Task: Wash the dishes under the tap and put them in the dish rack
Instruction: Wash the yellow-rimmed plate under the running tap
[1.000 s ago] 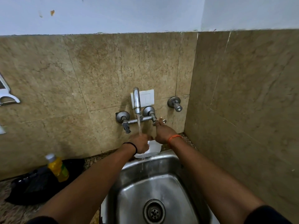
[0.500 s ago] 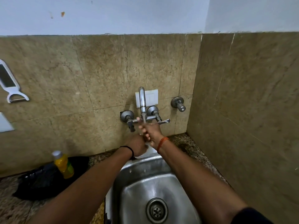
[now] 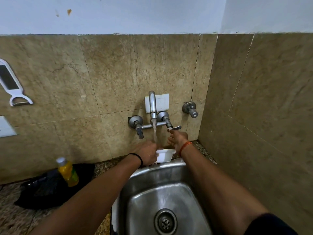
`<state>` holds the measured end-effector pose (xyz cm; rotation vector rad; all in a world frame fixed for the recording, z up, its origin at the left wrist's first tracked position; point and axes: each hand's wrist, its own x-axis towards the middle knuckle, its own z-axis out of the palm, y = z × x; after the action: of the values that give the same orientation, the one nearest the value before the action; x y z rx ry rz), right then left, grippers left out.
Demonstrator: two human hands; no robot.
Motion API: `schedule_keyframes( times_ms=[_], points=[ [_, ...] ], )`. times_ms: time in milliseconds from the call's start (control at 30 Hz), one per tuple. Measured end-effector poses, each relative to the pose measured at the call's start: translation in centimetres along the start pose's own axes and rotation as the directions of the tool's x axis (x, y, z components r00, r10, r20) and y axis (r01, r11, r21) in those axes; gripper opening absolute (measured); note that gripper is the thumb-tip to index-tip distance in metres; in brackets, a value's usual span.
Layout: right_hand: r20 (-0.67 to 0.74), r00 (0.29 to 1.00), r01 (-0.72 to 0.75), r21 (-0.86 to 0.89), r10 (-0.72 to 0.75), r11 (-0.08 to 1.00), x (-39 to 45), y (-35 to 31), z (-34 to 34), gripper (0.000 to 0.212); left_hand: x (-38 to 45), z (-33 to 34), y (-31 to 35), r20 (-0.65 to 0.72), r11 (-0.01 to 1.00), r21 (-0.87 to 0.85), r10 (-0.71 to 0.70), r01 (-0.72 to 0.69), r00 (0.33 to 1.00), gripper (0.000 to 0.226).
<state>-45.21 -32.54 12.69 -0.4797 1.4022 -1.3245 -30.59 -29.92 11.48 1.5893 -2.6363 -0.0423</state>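
Water runs from the wall tap [image 3: 152, 106] onto a small white container [image 3: 164, 155] held over the back rim of the steel sink [image 3: 144, 187]. My left hand [image 3: 147, 154] grips the container's left side under the stream. My right hand [image 3: 177, 139] is raised to the right of the stream, fingertips touching the tap's right lever [image 3: 175, 127]. No dish rack is in view.
A yellow soap bottle [image 3: 67, 173] stands on a black cloth [image 3: 50, 185] on the speckled counter left of the sink. A white peeler [image 3: 11, 85] hangs on the tiled wall at far left. The side wall closes in on the right.
My right hand moved from the stream at the container back up to the right lever. Water is flowing again and the white container shows more clearly in my left hand.
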Motion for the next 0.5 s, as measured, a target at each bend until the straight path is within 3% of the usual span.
schedule_keyframes(
  times_ms=[133, 233, 433, 500],
  points=[
    [0.109, 0.993, -0.054, 0.028, 0.050, 0.998, 0.3, -0.8, 0.4, 0.008, 0.6, -0.7, 1.1, -0.006, 0.995, 0.077, 0.067, -0.066, 0.998, 0.019],
    [0.100, 0.993, -0.066, 0.030, 0.062, 0.997, 0.9, -0.8, 0.5, 0.020, 0.7, -0.8, 1.7, 0.006, 0.991, 0.117, 0.067, -0.067, 0.998, 0.022],
    [0.129, 0.987, -0.098, -0.003, 0.098, 0.995, 1.8, -1.2, 0.0, 0.007, 1.9, -0.9, 1.3, 0.036, 0.997, 0.073, 0.012, -0.014, 0.999, 0.022],
    [0.139, 0.982, -0.122, -0.040, 0.126, 0.992, 1.4, -1.1, -0.2, 0.015, 1.8, -0.7, 1.1, 0.037, 0.998, 0.057, 0.003, -0.005, 0.999, 0.023]
  ],
)
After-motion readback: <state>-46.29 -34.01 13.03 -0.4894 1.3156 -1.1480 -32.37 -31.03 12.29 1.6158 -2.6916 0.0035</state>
